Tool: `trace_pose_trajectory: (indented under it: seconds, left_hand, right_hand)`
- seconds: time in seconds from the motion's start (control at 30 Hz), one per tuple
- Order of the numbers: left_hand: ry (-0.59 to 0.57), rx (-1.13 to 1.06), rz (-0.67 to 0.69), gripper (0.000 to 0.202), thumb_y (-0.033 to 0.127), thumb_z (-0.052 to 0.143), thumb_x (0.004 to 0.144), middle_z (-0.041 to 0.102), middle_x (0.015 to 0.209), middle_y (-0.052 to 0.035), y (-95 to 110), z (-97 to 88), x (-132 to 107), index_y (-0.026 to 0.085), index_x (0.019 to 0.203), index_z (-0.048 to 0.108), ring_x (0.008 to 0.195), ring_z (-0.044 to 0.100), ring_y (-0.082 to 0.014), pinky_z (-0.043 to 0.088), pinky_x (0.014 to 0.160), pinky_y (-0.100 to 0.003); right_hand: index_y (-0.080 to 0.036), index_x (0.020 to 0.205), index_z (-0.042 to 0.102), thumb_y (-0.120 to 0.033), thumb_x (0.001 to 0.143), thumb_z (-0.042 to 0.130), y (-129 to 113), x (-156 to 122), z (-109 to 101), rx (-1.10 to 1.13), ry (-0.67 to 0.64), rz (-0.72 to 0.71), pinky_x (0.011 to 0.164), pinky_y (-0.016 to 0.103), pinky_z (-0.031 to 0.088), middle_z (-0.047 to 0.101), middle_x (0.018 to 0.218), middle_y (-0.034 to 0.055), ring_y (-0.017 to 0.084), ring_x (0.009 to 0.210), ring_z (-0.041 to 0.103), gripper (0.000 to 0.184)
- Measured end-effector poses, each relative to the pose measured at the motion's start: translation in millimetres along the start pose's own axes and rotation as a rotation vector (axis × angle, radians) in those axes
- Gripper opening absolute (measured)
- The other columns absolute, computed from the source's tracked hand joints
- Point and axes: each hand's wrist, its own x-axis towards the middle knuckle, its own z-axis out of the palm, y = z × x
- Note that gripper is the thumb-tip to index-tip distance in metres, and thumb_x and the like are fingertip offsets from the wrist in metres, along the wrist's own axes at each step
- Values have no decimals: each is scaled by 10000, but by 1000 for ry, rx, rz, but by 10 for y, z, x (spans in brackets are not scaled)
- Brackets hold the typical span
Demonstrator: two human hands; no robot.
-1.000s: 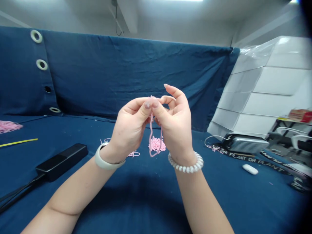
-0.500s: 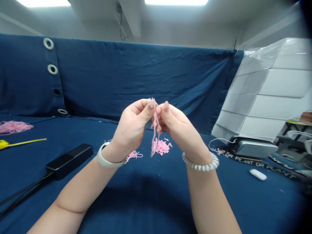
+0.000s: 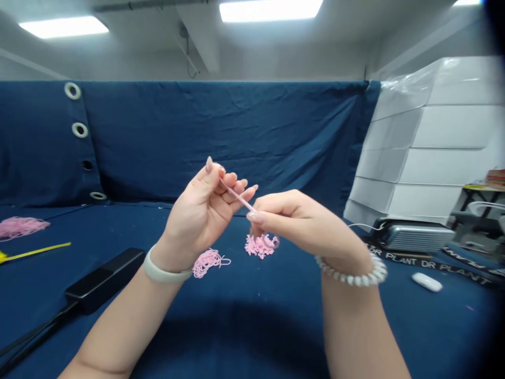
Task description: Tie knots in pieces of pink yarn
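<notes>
Head camera view: a thin pink yarn strand [image 3: 239, 197] is held between two bare hands, above a desk [image 3: 221, 300] covered in dark blue cloth; the strand is drawn straight and is sloped downward from the left hand [image 3: 193, 216] to the right hand [image 3: 305, 218]; the grip of the left hand is closed on the upper end, pinched at the thumb and index finger, with the remaining fingers spread; the grip of the right hand is closed on the lower part, pinched beneath the thumb; a smooth white band [image 3: 168, 271] is worn on the left wrist, and a pale coiled bracelet [image 3: 355, 277] on the right.

Below the right fingertips, a small heap of short pink yarn pieces [image 3: 258, 247] is seen on the desk; a loose tangle of pink yarn [image 3: 207, 262] is placed just beside the left wrist; a larger pink yarn bundle [image 3: 21, 227] is located at the far left, with a narrow yellow strip [image 3: 43, 250] nearby; a black rectangular box [image 3: 106, 278] is positioned near the left forearm; at the right, a ribbed silver-grey case [image 3: 416, 238], a black strap with white lettering [image 3: 424, 263] and a rounded white oblong object [image 3: 426, 282] are set out.
</notes>
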Motion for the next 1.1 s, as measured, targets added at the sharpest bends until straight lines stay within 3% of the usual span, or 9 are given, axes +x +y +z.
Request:
trace_pose_trajectory:
  seconds: [0.1,0.2,0.3,0.47,0.57,0.77,0.93,1.1]
  left_hand:
    - [28,3,-13,233,343,524,878,514,538,83,38,36,-17,215,691,576,454,508,-30,534,684,-218]
    - [6,-20,-54,251,358,542,866,451,482,87,60,77,-44,201,672,566,329,344,-6,435,436,-125]
    - [-51,-17,-102,246,361,573,845,460,484,79,28,107,-67,183,675,564,309,299,-1,310,313,-108]
    - [-144,66,-168,225,343,653,781,562,580,45,-60,123,-91,160,686,564,365,392,-5,302,311,-89]
    - [-162,112,-198,252,359,691,738,581,619,37,-62,102,-94,156,678,554,365,395,0,297,306,-87]
    - [-266,170,-230,264,389,701,721,526,560,36,-8,37,-88,151,684,593,349,361,0,290,300,-95]
    - [-298,179,-208,256,373,730,690,489,461,55,36,72,-133,158,653,595,309,375,-18,299,284,-109]
    - [-355,147,-236,305,362,777,628,507,431,66,90,110,-218,177,685,540,293,392,-34,275,262,-101]
  right_hand:
    - [-145,667,647,-378,875,523,32,-79,-131,-45,-26,-42,565,218,450,628,654,22,109,606,563,336]
    - [-160,661,655,-353,861,553,56,-150,-240,-67,-35,-56,571,222,459,639,676,28,121,633,576,296]
    - [-179,678,668,-341,840,586,30,-212,-284,-100,95,-70,503,218,427,629,655,26,118,594,555,244]
    - [-178,607,623,-342,747,693,-71,-221,-193,-160,394,-119,397,216,326,539,534,-11,82,466,438,226]
    - [-169,573,565,-330,725,716,-127,-197,-120,-211,505,-126,406,215,319,488,520,-30,73,466,411,268]
    - [-188,687,588,-273,825,619,-224,-179,-52,-331,439,-276,514,248,411,569,652,7,114,579,505,165]
    - [-226,735,624,-308,784,665,-305,-142,83,-309,530,-467,545,291,451,600,667,19,156,625,554,104]
    - [-246,758,636,-308,773,677,-363,-105,215,-288,597,-570,550,296,456,590,661,13,156,634,562,76]
